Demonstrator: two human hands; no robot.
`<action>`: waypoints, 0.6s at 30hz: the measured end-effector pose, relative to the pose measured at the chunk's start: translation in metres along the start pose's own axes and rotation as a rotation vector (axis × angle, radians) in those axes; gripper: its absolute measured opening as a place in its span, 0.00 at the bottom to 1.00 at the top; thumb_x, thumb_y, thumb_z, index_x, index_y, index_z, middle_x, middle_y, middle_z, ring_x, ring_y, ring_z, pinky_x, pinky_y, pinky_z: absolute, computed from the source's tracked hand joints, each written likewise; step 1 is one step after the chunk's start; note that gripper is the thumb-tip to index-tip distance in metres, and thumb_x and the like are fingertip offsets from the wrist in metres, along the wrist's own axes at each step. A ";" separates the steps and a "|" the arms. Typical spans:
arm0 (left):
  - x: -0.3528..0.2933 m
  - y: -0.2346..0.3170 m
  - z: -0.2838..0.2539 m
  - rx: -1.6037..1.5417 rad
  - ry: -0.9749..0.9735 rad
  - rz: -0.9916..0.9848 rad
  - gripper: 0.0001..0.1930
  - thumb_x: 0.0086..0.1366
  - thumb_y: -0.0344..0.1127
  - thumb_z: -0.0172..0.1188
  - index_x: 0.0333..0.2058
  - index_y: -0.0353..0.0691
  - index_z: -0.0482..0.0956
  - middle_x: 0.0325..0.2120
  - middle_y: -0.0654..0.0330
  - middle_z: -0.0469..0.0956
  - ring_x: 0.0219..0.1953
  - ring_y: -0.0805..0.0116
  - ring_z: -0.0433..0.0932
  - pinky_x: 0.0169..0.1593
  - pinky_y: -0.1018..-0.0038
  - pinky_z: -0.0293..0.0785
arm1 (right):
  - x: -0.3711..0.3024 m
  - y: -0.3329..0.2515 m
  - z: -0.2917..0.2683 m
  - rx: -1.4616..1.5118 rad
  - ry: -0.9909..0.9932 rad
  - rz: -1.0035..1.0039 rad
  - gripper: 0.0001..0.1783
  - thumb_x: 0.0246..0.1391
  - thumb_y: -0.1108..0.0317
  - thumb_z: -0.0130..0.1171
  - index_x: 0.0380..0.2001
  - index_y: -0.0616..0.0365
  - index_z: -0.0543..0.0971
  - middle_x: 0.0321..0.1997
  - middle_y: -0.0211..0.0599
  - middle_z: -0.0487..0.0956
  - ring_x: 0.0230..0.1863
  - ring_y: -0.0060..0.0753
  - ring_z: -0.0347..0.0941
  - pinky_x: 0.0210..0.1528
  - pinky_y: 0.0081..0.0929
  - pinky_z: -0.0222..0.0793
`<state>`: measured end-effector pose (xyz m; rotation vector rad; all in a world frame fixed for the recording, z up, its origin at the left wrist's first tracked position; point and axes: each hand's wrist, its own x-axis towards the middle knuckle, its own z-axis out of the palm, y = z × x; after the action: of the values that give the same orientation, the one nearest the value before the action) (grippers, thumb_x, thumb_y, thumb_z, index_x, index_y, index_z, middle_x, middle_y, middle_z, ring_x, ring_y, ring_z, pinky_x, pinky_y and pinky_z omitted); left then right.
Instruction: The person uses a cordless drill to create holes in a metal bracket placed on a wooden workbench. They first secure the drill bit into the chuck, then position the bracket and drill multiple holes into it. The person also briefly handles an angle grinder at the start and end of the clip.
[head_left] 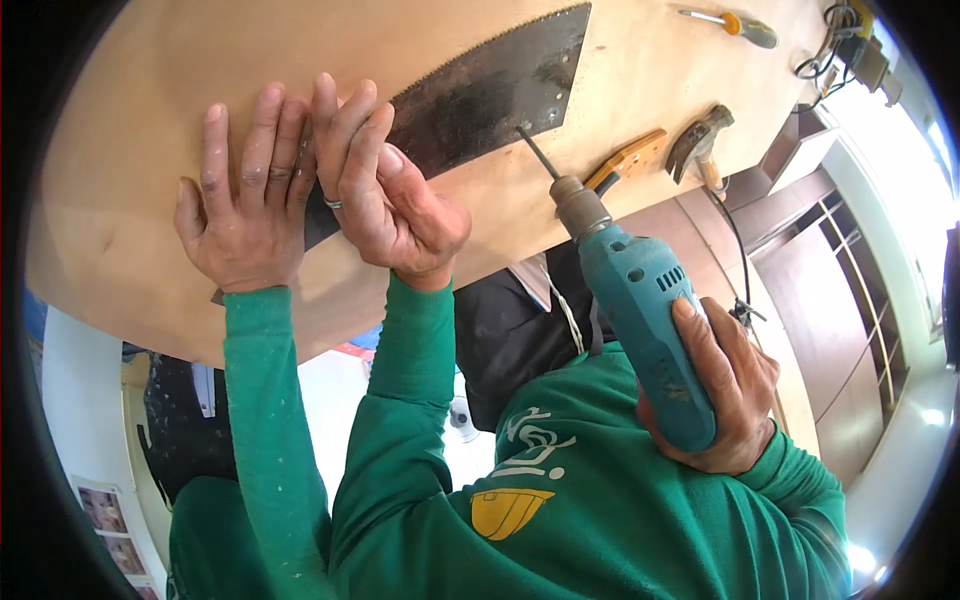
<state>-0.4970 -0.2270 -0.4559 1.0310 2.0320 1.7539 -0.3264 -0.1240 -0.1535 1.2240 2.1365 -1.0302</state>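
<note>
Head view: the teal electric drill [648, 330] was gripped by the right hand [735, 400], its bit [540, 155] by the holed end of the saw blade [500, 85] on the wooden tabletop [200, 60], the half-curled left hand's [390, 205] contents being undeterminable; drilling seemed underway, steady alignment being called for.

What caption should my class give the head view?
Right hand holding a teal drill, bit pointed at a dark toothed blade.

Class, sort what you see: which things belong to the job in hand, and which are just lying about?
Seemingly in use:
Teal drill, in the right hand
Dark toothed blade, under the drill bit

Apparently lying about:
Screwdriver
Hammer
Wooden piece, role uncertain
</note>
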 end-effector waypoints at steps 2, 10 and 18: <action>0.003 0.000 0.000 -0.012 -0.018 -0.010 0.18 0.79 0.24 0.46 0.57 0.25 0.82 0.60 0.42 0.82 0.74 0.33 0.73 0.78 0.45 0.67 | 0.004 -0.010 -0.005 -0.017 -0.025 0.032 0.57 0.31 0.69 0.82 0.74 0.60 0.78 0.54 0.64 0.83 0.39 0.52 0.89 0.38 0.42 0.86; 0.001 0.001 -0.006 0.012 -0.041 -0.014 0.17 0.82 0.26 0.46 0.57 0.26 0.82 0.60 0.42 0.83 0.73 0.33 0.74 0.77 0.45 0.69 | 0.024 -0.030 -0.025 -0.092 -0.095 0.064 0.57 0.29 0.71 0.82 0.72 0.60 0.79 0.54 0.59 0.84 0.41 0.50 0.89 0.40 0.41 0.86; 0.005 0.003 -0.003 0.045 -0.050 0.027 0.18 0.81 0.26 0.45 0.57 0.27 0.82 0.60 0.41 0.83 0.73 0.33 0.74 0.77 0.44 0.69 | 0.029 -0.015 -0.034 -0.014 -0.098 0.061 0.56 0.29 0.72 0.80 0.71 0.61 0.80 0.53 0.59 0.84 0.41 0.51 0.90 0.40 0.41 0.86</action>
<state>-0.5014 -0.2261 -0.4513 1.1094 2.0451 1.6855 -0.3546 -0.0866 -0.1476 1.1998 2.0166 -1.0257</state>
